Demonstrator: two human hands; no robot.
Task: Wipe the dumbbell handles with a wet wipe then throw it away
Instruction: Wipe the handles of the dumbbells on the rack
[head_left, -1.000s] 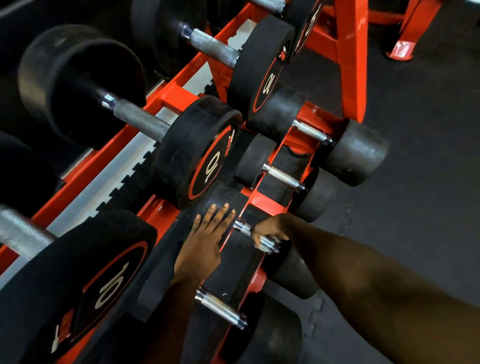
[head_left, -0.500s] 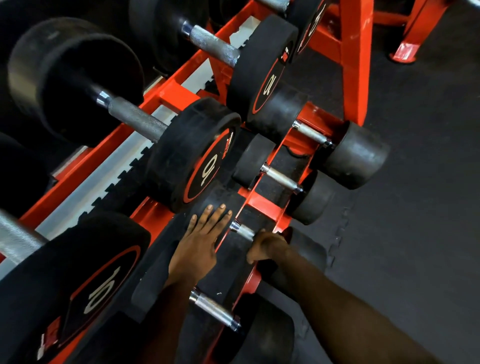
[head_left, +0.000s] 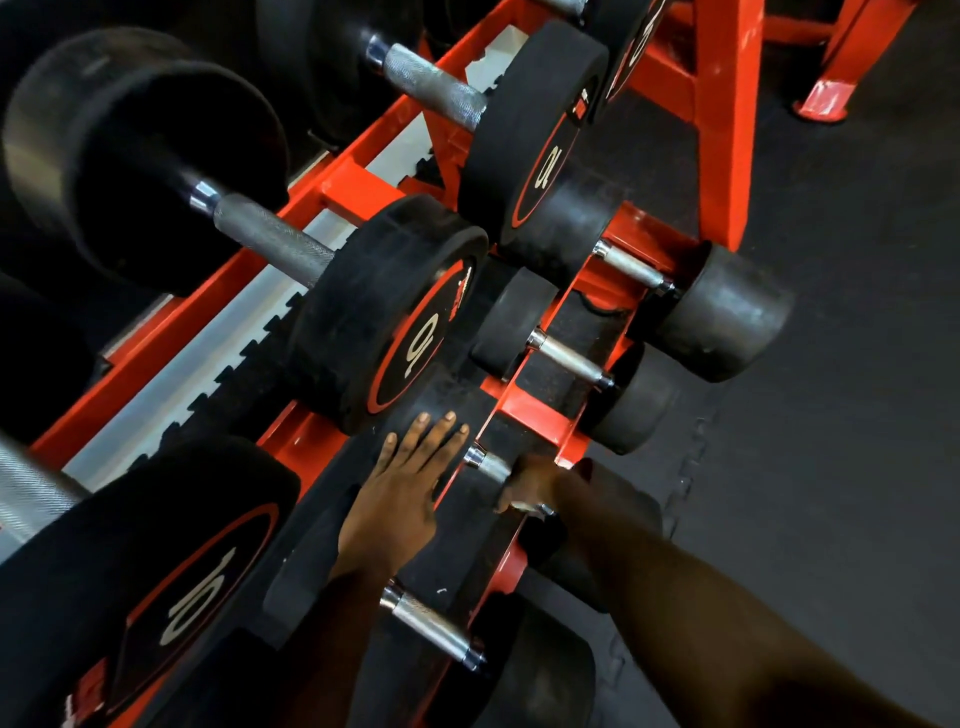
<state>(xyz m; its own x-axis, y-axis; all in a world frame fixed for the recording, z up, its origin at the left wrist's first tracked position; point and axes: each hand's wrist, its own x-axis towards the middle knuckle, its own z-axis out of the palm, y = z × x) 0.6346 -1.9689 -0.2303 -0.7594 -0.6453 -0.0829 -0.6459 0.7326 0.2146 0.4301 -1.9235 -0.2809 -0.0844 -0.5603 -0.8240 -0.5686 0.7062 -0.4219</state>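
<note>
One dumbbell handle (head_left: 491, 465) is gripped by the curled right hand (head_left: 530, 488); the left hand (head_left: 400, 493) rests flat just beside it.

Red rack (head_left: 358, 182), black dumbbells (head_left: 395, 317)

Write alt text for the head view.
The right hand grips a handle on the lower tier of the red rack; the left hand rests flat on the black dumbbell head beside it. Larger dumbbells marked 10 sit above.
</note>
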